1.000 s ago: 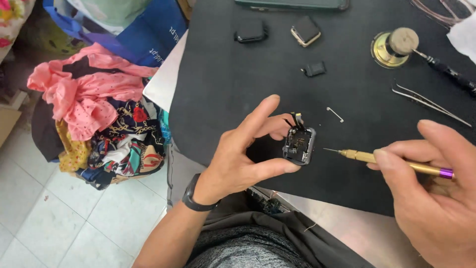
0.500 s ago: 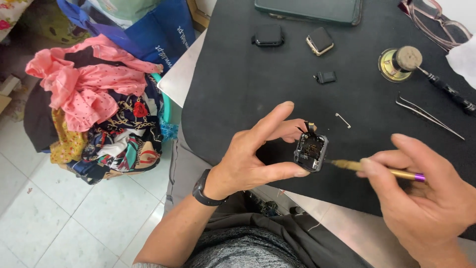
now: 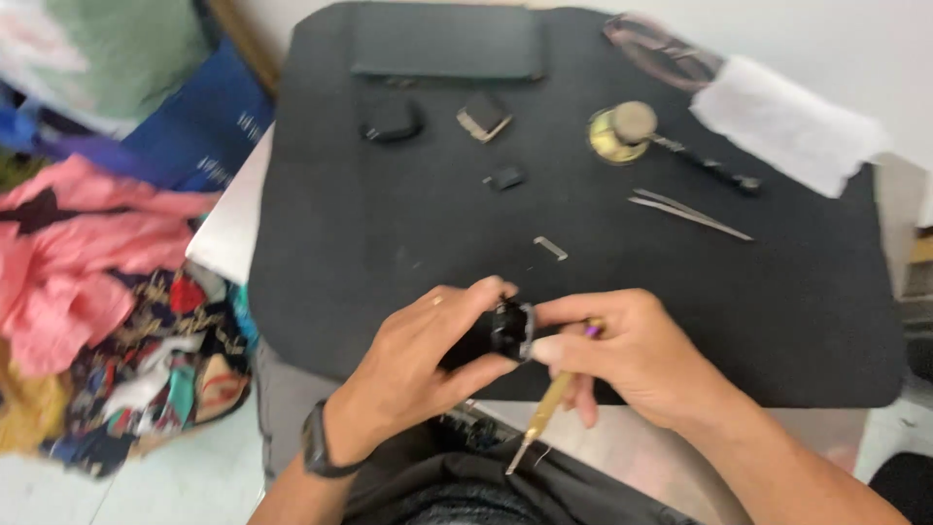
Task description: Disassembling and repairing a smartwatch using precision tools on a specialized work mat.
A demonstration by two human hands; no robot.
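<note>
Above near edge of black mat (image 3: 389, 253) on desk: left hand (image 3: 428, 360) pinches small black square device (image 3: 511, 329) between thumb and fingers. Right hand (image 3: 632, 360) touches device's other side, also grips brass-coloured screwdriver (image 3: 544, 413), tip pointing down toward lap. Tweezers (image 3: 690, 214), small metal clip (image 3: 550, 248) lie well apart on mat.

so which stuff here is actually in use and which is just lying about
In use: left hand and right hand on the small black device; brass-handled tool in right hand.

Lying about: tweezers, small black part, square part, pile of clothes.
</note>
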